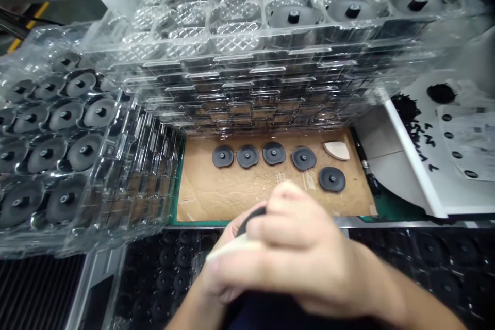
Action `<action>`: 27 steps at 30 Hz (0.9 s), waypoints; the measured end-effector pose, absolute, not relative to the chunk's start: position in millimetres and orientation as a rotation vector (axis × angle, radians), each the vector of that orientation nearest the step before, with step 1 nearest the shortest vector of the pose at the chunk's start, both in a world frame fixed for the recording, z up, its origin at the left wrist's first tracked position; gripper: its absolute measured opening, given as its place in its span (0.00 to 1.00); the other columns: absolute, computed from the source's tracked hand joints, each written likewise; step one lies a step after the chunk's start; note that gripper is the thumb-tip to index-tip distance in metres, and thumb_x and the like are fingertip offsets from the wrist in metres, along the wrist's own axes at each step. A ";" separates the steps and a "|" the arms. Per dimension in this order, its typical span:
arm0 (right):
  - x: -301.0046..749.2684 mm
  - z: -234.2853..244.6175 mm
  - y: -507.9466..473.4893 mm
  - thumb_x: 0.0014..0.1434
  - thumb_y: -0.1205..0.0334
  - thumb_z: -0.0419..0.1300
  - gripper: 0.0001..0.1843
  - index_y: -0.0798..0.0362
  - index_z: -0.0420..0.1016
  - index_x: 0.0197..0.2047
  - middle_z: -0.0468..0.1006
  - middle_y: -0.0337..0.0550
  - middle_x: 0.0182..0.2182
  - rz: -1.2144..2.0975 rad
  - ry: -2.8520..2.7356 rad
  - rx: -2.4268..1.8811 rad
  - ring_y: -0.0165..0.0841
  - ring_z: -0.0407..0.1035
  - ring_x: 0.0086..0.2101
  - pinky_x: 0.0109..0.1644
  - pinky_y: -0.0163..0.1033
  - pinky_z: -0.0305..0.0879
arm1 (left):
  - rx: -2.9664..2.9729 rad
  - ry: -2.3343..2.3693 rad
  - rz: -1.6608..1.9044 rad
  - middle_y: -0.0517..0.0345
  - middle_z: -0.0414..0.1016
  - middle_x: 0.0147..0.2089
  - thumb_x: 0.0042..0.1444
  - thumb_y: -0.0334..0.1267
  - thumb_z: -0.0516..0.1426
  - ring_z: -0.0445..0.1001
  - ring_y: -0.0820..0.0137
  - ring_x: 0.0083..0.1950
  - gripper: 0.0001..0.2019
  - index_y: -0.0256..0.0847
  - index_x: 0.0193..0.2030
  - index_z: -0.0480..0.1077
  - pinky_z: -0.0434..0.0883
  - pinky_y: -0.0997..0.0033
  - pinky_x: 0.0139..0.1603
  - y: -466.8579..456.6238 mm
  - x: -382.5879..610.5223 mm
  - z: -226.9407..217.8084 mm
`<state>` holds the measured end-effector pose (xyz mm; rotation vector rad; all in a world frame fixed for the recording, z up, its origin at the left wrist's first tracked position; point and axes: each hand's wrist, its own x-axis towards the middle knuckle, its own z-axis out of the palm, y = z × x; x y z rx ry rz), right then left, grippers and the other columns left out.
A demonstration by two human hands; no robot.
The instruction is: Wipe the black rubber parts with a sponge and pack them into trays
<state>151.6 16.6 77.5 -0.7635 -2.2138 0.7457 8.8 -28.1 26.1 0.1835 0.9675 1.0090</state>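
Low in the centre, my right hand point(297, 247), blurred, is closed on a thin cream-white flat piece point(232, 247). Behind it, mostly covered, my left hand point(218, 268) grips a black round part point(251, 218), of which only a curved edge shows. The cream piece is against or very close to that part; which one is hidden. Beyond my hands, several black oval discs with raised centre stubs, one of them a black disc point(274, 153), lie on a cardboard sheet point(201, 193). A cream wedge-shaped pad point(337, 150) lies at the sheet's right.
A tall stack of clear trays point(240, 69) rises behind the cardboard, with a few discs in its top tray. Left stands another tray stack point(62, 157) full of discs. On the right, a white bin point(415, 160) holds small black bits. More discs sit in dark trays point(162, 273) below.
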 end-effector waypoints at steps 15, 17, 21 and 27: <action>164.6 -18.2 -12.8 0.62 0.63 0.54 0.11 0.51 0.77 0.43 0.81 0.43 0.39 0.976 -1.668 -1.534 0.33 0.74 0.37 0.37 0.36 0.68 | 0.091 0.593 0.845 0.56 0.80 0.46 0.38 0.39 0.69 0.79 0.63 0.42 0.21 0.45 0.43 0.76 0.74 0.72 0.43 -19.2 -0.3 28.2; 165.5 18.1 -6.7 0.63 0.65 0.54 0.13 0.50 0.73 0.49 0.78 0.43 0.45 0.806 -1.600 -1.492 0.32 0.71 0.41 0.42 0.36 0.66 | 0.111 0.600 0.845 0.55 0.80 0.45 0.38 0.43 0.69 0.79 0.64 0.43 0.23 0.44 0.44 0.76 0.73 0.73 0.43 -18.8 2.1 29.3; 162.7 68.9 4.1 0.63 0.70 0.51 0.15 0.51 0.74 0.48 0.79 0.41 0.34 0.666 -2.046 -1.019 0.31 0.68 0.31 0.36 0.38 0.59 | 0.193 0.685 0.854 0.55 0.80 0.42 0.40 0.45 0.68 0.77 0.66 0.46 0.20 0.40 0.41 0.77 0.72 0.75 0.47 -19.2 2.3 24.8; 159.8 64.8 11.3 0.60 0.74 0.49 0.17 0.52 0.77 0.42 0.73 0.39 0.25 0.696 -2.230 -1.092 0.31 0.62 0.26 0.34 0.39 0.53 | 0.201 0.697 0.824 0.56 0.80 0.42 0.40 0.45 0.68 0.76 0.68 0.43 0.26 0.41 0.48 0.74 0.71 0.74 0.48 -19.4 1.1 19.7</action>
